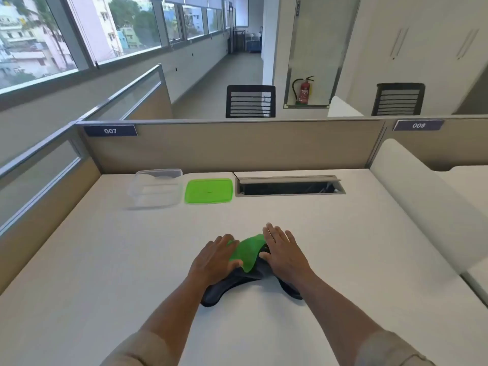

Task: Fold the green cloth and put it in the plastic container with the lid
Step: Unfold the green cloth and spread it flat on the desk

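A green cloth (245, 253) with a dark grey underside (224, 289) lies bunched on the white desk (105, 260) in front of me. My left hand (214, 261) rests flat on its left part, fingers spread. My right hand (284, 250) lies flat on its right part, fingers apart; neither hand grips it. The clear plastic container (155, 188) stands open at the far left of the desk. Its green lid (208, 191) lies flat on the desk just right of it.
An open cable slot (289, 186) is set in the desk's far edge, right of the lid. A beige partition (232, 146) closes the back and a lower one the left side. A white divider (422, 202) borders the right.
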`<state>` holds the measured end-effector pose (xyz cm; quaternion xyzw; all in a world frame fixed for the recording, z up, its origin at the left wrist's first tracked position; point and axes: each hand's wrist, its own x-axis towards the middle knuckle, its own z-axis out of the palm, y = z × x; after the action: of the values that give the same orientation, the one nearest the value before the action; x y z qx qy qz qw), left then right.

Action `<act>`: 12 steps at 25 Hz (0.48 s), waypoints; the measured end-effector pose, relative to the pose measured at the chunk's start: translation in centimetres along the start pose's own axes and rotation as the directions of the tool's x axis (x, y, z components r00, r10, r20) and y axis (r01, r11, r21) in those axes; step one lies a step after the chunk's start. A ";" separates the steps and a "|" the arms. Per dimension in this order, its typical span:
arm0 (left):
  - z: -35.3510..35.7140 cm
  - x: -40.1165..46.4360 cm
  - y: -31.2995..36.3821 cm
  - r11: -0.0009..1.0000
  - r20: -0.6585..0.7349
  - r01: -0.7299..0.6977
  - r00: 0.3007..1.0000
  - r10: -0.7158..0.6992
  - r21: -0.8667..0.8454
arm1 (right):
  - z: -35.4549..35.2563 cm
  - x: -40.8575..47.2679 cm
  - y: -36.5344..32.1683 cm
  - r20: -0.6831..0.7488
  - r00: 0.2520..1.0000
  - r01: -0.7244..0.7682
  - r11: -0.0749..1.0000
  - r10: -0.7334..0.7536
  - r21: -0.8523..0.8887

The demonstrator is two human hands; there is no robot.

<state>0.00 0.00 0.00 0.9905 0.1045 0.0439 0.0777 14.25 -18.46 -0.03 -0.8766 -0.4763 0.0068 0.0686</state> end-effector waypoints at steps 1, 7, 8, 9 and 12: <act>0.1 -0.1 -0.1 1.000 0.012 -0.008 1.000 0.008 0.014 | 0.3 0.0 0.0 0.010 1.000 0.002 1.000 -0.002 -0.017; 0.9 -0.6 -0.8 0.993 0.081 -0.070 0.995 0.062 0.097 | 1.4 0.2 0.6 0.062 0.998 0.012 0.997 -0.008 -0.071; 0.8 -0.6 -0.9 0.992 0.081 -0.069 0.995 0.061 0.106 | 1.5 0.2 0.9 0.057 0.998 0.005 0.998 -0.002 -0.059; 0.7 -0.6 -0.8 0.994 0.082 -0.055 0.996 0.047 0.098 | 1.6 0.3 1.2 0.050 0.999 -0.007 0.999 0.010 -0.047; 0.4 -0.4 -0.6 0.999 0.035 0.025 0.999 -0.026 0.040 | 1.4 0.5 1.8 -0.010 0.998 -0.067 0.998 0.067 0.011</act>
<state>-0.49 0.41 -0.56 0.9911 0.1166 0.0232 0.0605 15.91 -18.85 -1.66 -0.8916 -0.4463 0.0071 0.0756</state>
